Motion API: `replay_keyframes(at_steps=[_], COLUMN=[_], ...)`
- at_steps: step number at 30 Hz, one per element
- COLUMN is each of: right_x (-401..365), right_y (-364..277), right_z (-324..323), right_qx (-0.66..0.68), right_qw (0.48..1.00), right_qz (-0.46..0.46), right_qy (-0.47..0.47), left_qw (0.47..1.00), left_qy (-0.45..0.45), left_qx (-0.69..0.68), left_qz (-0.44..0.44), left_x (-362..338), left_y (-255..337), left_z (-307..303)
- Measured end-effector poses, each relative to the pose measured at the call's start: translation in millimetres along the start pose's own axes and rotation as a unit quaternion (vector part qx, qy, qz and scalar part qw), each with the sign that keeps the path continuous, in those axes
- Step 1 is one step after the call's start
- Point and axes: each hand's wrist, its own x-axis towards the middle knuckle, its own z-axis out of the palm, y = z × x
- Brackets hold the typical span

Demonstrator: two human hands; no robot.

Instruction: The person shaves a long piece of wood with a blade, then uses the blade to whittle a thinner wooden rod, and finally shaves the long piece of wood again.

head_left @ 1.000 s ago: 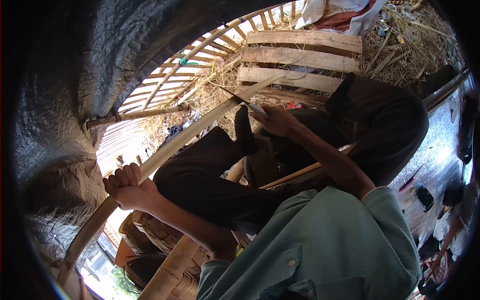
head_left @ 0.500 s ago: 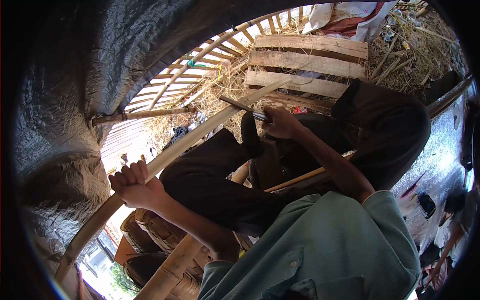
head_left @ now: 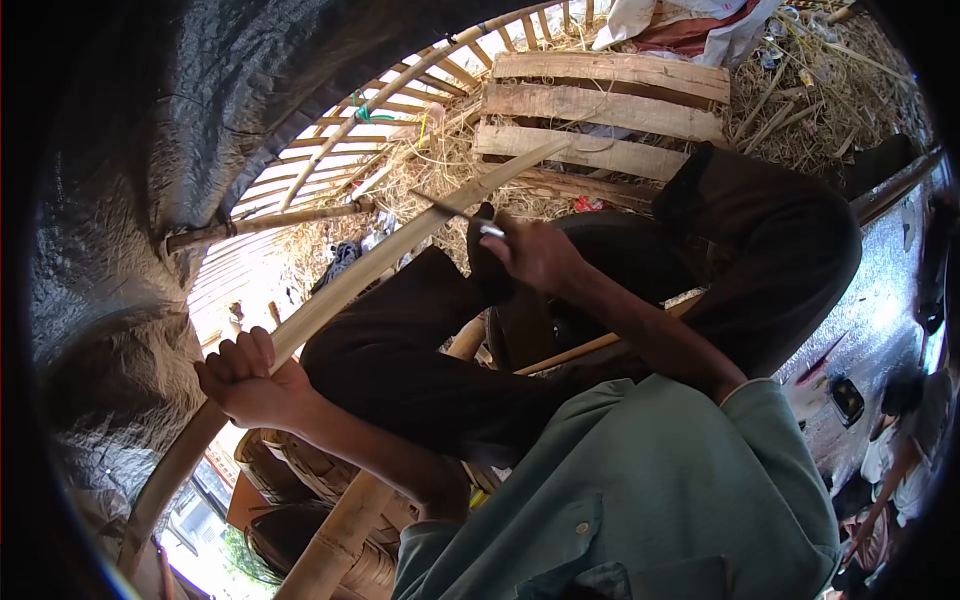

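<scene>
My left hand (head_left: 250, 382) is closed around a long, pale bamboo strip (head_left: 375, 265). The strip slants from the lower left up to a narrowed tip in front of a slatted wooden panel. A knife (head_left: 450, 210) is in my right hand (head_left: 540, 256), its dark blade lying across the strip's upper part. Part of its light metallic end shows by my fingers, and the rest of the grip is hidden. My dark-trousered legs (head_left: 400, 335) are bent below the strip.
Ahead is the slatted wooden panel (head_left: 610, 110), with straw (head_left: 820, 110) and litter around it. A bamboo lattice (head_left: 340, 150) curves along the upper left, beside dark plastic sheeting (head_left: 120, 270). A thick bamboo pole (head_left: 340, 535) and woven baskets (head_left: 290, 465) are lower left.
My right hand and the knife have moved left and slightly down along the strip. My left hand has shifted a little left and down, still gripping it. The view has tilted slightly.
</scene>
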Motion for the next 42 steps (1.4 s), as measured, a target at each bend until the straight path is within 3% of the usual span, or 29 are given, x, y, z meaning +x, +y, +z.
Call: replay_keyframes(at_steps=[1, 3, 6, 8, 9, 15, 18, 21, 23, 25, 28, 31, 33, 34, 37, 39, 40, 42], right_x=[-4.4, -5.7, -17.3, -1.2, -3.8, -7.1, 3.4, 25.2, -7.6, 8.7, -2.2, -4.8, -2.3, 2.8, -1.3, 11.7, 21.1, 12.0], right_y=[10.1, 19.1, 20.9, 21.8, 1.1, -41.9, 13.8, 15.7, 6.3, -1.2, -44.7, -72.4, -76.9, -66.6, -6.4, 19.4, 20.4, 17.4], right_z=[6.8, 15.1, 24.7, 17.9, 5.0, 0.0, 10.8, -10.3, 11.9, 5.2, -3.8, -2.8, -5.5, -3.9, 16.2, 4.3, 0.9, 5.0], right_qx=[0.016, 0.000, -0.025, -0.053, -0.024, -0.080, -0.053, -0.066, -0.041, -0.069, -0.084, -0.057, -0.027, -0.038, -0.061, -0.087, -0.076, -0.044], right_qw=[0.999, 0.999, 0.998, 0.995, 0.999, 0.990, 0.998, 0.998, 0.999, 0.997, 0.994, 0.987, 0.978, 0.983, 0.994, 0.996, 0.997, 0.999], right_qz=[0.044, 0.015, -0.006, -0.031, 0.010, -0.115, 0.028, 0.014, 0.031, 0.005, -0.068, -0.150, -0.206, -0.179, -0.070, 0.017, 0.005, 0.003], right_qy=[0.013, 0.033, 0.049, 0.076, 0.023, 0.000, -0.005, 0.007, 0.003, 0.035, -0.023, -0.027, -0.028, -0.032, -0.050, -0.019, -0.008, -0.001], left_qw=[1.000, 0.998, 0.998, 1.000, 1.000, 1.000, 0.999, 0.998, 0.999, 0.998, 0.998, 1.000, 0.998, 0.997, 0.999, 0.999, 0.997, 0.998], left_qy=[0.023, 0.065, -0.046, 0.005, 0.009, 0.004, 0.013, 0.047, 0.039, 0.068, 0.058, 0.005, 0.054, 0.080, -0.017, 0.019, 0.036, 0.032], left_qx=[0.013, 0.019, -0.038, -0.019, -0.013, -0.024, -0.026, -0.035, 0.006, -0.004, -0.007, -0.026, -0.013, -0.007, 0.013, -0.039, -0.060, 0.043], left_qz=[0.001, 0.007, 0.008, -0.005, -0.005, -0.015, -0.030, -0.029, -0.018, 0.005, 0.007, 0.004, 0.009, 0.010, 0.026, -0.011, -0.030, 0.014], left_x=[-1.1, -0.8, 8.2, 9.4, 7.2, 5.6, 1.9, 5.3, 3.5, 0.3, 2.5, 6.5, 1.5, -0.6, 1.6, 3.7, 2.5, 6.6], left_y=[0.7, -4.8, -8.0, -4.9, -3.3, -2.1, -0.4, -8.7, -0.4, -3.1, -4.1, -4.9, -1.2, -1.8, -7.1, -7.1, -5.7, -8.8], left_z=[-4.0, -3.7, -17.7, -13.9, -14.9, -9.8, -17.7, -13.6, -26.3, -0.3, -6.2, -12.1, 0.9, 6.2, -7.4, -12.7, -14.0, -12.4])
